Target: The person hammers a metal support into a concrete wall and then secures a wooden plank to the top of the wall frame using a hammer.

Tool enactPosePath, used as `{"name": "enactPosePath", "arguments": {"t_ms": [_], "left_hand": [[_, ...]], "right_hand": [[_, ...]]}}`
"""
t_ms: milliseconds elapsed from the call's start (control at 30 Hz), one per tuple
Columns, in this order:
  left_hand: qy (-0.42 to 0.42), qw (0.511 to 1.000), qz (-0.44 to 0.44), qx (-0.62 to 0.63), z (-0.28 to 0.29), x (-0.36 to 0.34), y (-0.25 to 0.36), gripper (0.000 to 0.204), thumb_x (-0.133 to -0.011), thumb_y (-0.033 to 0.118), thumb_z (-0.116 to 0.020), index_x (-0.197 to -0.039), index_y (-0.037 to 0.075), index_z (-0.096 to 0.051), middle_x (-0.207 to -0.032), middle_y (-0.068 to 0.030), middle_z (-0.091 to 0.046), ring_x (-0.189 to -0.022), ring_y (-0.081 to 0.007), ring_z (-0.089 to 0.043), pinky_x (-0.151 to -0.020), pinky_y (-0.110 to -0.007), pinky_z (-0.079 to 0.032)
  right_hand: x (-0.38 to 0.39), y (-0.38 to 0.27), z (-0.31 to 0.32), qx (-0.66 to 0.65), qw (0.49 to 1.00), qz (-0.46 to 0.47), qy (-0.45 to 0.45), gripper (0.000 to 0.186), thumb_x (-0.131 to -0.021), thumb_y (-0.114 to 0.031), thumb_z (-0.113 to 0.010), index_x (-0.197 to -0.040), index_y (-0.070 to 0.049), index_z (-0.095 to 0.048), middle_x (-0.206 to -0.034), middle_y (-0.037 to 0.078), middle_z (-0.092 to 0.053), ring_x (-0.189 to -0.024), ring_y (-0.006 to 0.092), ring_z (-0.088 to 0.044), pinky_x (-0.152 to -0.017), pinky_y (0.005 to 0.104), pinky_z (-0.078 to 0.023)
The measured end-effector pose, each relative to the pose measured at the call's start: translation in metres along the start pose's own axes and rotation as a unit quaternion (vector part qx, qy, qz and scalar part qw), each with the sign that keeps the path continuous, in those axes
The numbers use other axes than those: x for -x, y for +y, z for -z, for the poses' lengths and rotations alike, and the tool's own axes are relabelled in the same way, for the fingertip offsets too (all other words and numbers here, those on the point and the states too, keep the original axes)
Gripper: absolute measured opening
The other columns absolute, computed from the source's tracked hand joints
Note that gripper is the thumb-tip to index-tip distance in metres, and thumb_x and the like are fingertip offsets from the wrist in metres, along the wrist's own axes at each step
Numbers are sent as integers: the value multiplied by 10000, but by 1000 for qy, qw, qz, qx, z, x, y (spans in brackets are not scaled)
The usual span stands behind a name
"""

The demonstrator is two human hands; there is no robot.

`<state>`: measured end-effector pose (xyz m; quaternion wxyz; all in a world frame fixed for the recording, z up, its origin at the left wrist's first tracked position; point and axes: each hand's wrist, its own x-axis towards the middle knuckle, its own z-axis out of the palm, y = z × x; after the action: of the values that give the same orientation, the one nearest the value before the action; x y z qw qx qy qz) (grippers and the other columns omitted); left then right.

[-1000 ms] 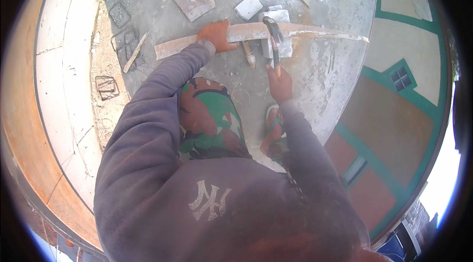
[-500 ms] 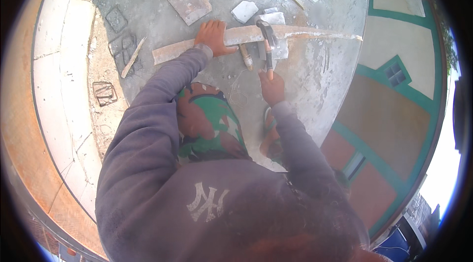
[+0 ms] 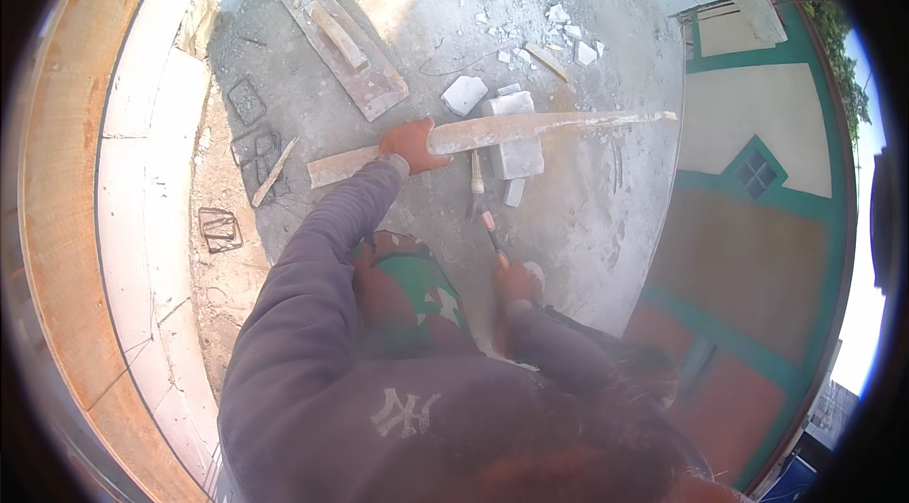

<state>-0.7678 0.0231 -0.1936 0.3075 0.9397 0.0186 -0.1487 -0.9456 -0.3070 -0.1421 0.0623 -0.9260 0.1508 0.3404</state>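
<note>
My left hand (image 3: 409, 145) is wrapped around a long wooden board (image 3: 559, 124), left of its middle. The board is narrow and tapers toward its right end. It lies across pale blocks (image 3: 518, 159). Lower and to the right, my right hand (image 3: 514, 282) grips a hammer (image 3: 491, 230) by its handle, drawn back toward my body and apart from the board. The hammer's head is blurred and hard to make out. Between the hammer and the board, a light-coloured tool handle (image 3: 477, 174) rests on the ground, partly hidden by the board.
A wide plank (image 3: 383, 102) with smaller wood pieces on it lies at the far left. Broken white chunks (image 3: 464, 95) and rubble (image 3: 559, 16) are scattered beyond the board. Bent wire frames (image 3: 220, 230) and a wood sliver (image 3: 275, 172) lie left. A painted wall (image 3: 757, 115) stands right.
My right hand has pulled the hammer back from the board toward my body. My left hand still holds the board. The view has shifted, showing more of the ground ahead.
</note>
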Motion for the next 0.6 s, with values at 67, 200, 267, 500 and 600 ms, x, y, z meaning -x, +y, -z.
{"name": "enactPosePath", "arguments": {"t_ms": [67,200,267,500,600], "left_hand": [[2,1000,-3,3,10,5,2,753,-721,571,-835,-1200,24,-639,-1100,-217,-702,-1022,-386,-690,-902,-472,-541],[3,1000,-6,2,50,36,15,738,-718,562,-837,-1170,14,-641,-1093,-234,-699,-1013,-404,-689,-880,-464,-538],[12,999,-15,42,71,61,42,746,-715,564,-839,-1168,8,-635,-1072,-235,-700,-995,-411,-691,-865,-464,-535],[-34,993,6,115,172,168,155,823,-729,575,-831,-1243,-20,-590,-982,-234,-693,-900,-430,-691,-832,-475,-540],[-106,989,40,93,243,211,228,822,-750,549,-830,-1281,-20,-567,-1069,-243,-678,-976,-430,-673,-883,-485,-523]], "right_hand": [[-23,12,-23,-18,1000,10,13,507,-968,-454,-627,-1188,1,-584,-1133,273,-671,-1142,468,-616,-1000,542,-451],[-32,-19,-15,-57,988,87,115,572,-959,-512,-640,-1185,9,-578,-1116,251,-659,-1084,444,-636,-971,536,-474],[-38,-41,14,-207,971,93,75,644,-955,-590,-613,-1217,-4,-565,-1188,233,-633,-1098,410,-625,-972,513,-481],[26,-122,292,-892,398,7,-213,801,-951,-747,-417,-1043,17,-638,-1020,168,-649,-1077,333,-595,-1122,529,-396],[85,-94,415,-880,348,88,-311,742,-974,-693,-382,-1013,5,-632,-1018,154,-634,-1107,334,-555,-1108,531,-403]]}}
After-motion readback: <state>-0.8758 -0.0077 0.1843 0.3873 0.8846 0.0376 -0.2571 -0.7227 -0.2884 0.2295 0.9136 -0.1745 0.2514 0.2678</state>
